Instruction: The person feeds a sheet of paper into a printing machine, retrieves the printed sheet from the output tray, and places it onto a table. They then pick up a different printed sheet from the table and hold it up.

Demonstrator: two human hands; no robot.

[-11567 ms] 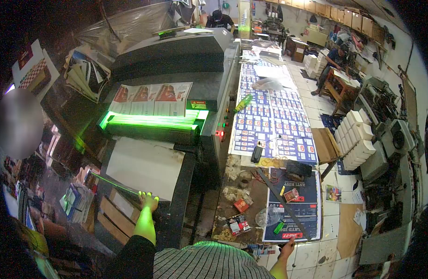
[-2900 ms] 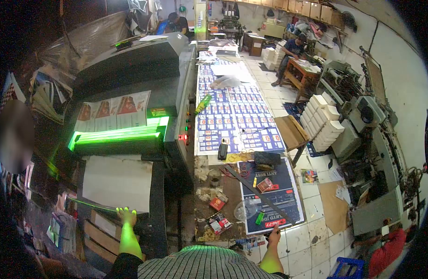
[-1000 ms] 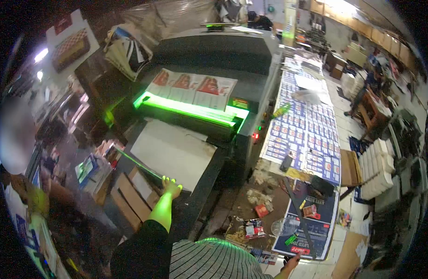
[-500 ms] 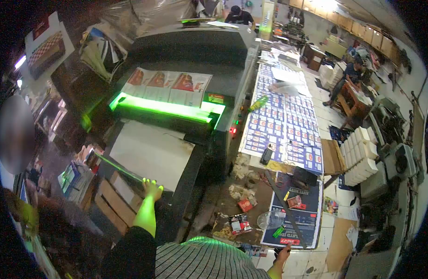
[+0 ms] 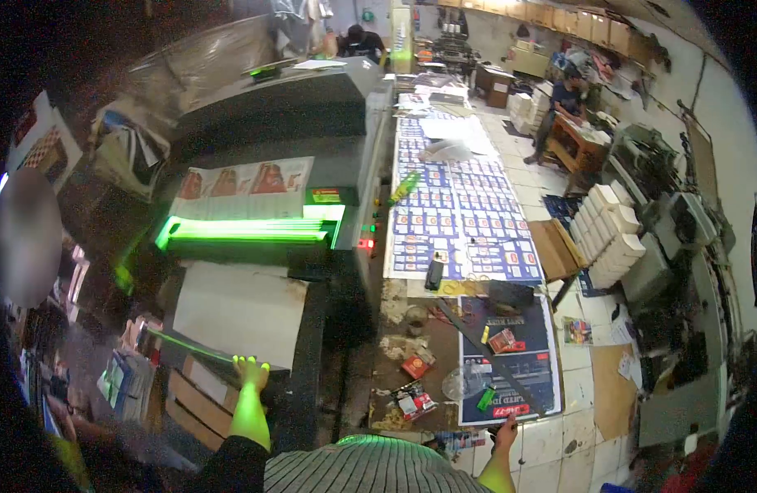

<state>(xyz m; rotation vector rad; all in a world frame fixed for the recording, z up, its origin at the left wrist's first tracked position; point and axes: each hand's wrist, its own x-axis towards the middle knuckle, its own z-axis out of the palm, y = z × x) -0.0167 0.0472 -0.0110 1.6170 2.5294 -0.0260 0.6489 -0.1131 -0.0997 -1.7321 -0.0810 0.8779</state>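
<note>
My left hand (image 5: 251,375) rests with its fingers spread on the near edge of a large machine's flat bed, at the corner of a pale sheet (image 5: 239,312). A bright green light bar (image 5: 247,230) glows across the machine beyond that sheet. Above the bar lies a printed sheet (image 5: 247,187) with red pictures. My right hand (image 5: 504,435) is low beside the near edge of the worktable, by a dark blue printed sheet (image 5: 518,370). Its fingers look curled round something small and dark that I cannot make out.
On the worktable are blue-and-white printed sheets (image 5: 452,222), a green bottle (image 5: 404,187), a clear plastic cup (image 5: 463,382), a green lighter (image 5: 487,398) and red packets (image 5: 415,366). Stacked white blocks (image 5: 612,238) stand to the right. Two people work farther back.
My view has turned right and tilted up a little, so the machine and worktable appear farther left. My left hand stays at the bed's edge; my right hand remains by the table's near edge.
</note>
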